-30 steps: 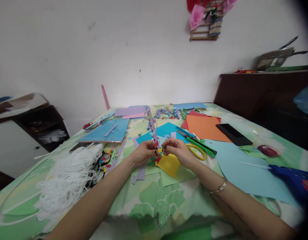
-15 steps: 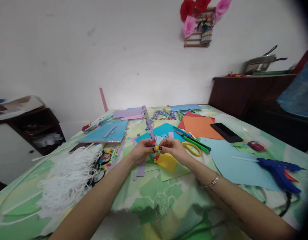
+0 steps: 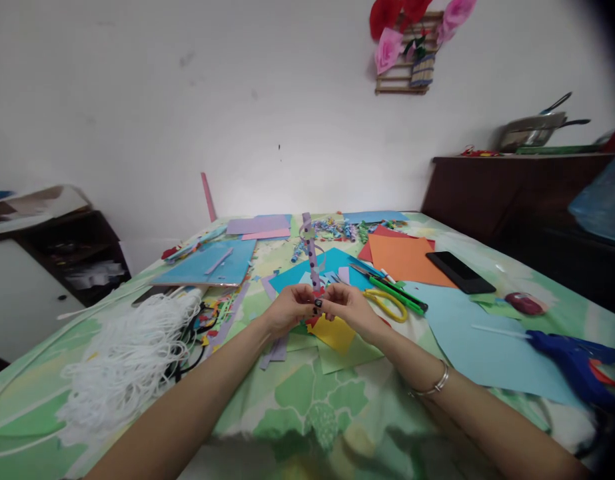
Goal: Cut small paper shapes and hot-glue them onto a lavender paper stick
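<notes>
A purple paper strip with dark dots [image 3: 311, 260] stands nearly upright, a thin paper curl around its upper part. My left hand [image 3: 290, 311] is closed in a pinch at the strip's lower end, near a small red piece. From the other side my right hand [image 3: 351, 309] pinches at the same spot, and the fingertips of both hands meet. The exact grip is hidden by the fingers. Under the hands lie a yellow paper piece [image 3: 338, 336] and pale green paper [image 3: 332, 360]. Right of my right hand are yellow-handled scissors [image 3: 401, 308] and a green utility knife [image 3: 402, 297].
White cord [image 3: 127, 360] is heaped at the left, near a blue sheet [image 3: 197, 265]. To the right lie orange paper [image 3: 404, 259], a black phone [image 3: 460, 272], a light blue sheet [image 3: 487, 340] and a blue glue gun [image 3: 572, 360]. Curled ribbons [image 3: 332, 229] sit farther back.
The purple strip has moved slightly right and turned more upright. My hands have come closer together at its lower end. The whole view has shifted a little.
</notes>
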Available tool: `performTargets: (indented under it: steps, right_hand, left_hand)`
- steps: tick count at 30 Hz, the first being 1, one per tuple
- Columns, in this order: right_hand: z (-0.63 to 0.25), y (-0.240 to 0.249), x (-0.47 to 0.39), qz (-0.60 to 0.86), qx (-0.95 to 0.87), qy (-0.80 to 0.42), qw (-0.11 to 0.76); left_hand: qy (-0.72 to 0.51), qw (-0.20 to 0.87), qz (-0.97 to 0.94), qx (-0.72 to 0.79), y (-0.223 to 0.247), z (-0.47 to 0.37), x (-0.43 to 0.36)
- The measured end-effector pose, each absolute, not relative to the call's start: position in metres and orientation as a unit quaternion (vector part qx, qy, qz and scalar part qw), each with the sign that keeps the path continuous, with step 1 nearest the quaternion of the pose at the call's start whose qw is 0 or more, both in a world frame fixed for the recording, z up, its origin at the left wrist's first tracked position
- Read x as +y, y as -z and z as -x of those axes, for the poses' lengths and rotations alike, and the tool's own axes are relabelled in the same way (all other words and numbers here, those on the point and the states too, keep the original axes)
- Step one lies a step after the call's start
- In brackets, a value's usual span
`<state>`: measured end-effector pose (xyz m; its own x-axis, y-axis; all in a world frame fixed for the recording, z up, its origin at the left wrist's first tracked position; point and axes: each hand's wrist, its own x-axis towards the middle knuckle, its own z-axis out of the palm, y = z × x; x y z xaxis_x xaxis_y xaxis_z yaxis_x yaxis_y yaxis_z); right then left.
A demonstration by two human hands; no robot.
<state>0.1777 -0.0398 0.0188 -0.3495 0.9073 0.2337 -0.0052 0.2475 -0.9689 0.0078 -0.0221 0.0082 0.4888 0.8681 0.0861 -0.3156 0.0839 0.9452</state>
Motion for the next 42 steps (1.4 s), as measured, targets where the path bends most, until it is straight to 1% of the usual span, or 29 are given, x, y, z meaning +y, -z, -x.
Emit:
performTargets:
  steps: [12,19,36,42]
  right_hand:
    - [-0.178,-0.025,-0.042,0.314,-0.642,-0.541,0.443]
    - [-0.18,-0.031,-0.046,0.328,-0.635,-0.548,0.435]
    - [-0.181,-0.029,-0.043,0.333,-0.63,-0.579,0.397]
    - [-0.182,-0.029,-0.043,0.316,-0.633,-0.59,0.389]
  left_hand:
    - [-0.414,0.689,-0.54,0.249,-0.012,-0.006,-0.024]
    - [-0.428,0.688,-0.526,0.258,-0.01,-0.006,-0.023]
    - [-0.438,0.639,-0.553,0.307,-0.009,-0.007,-0.023]
    - [-0.426,0.658,-0.553,0.284,-0.007,-0.006,-0.022]
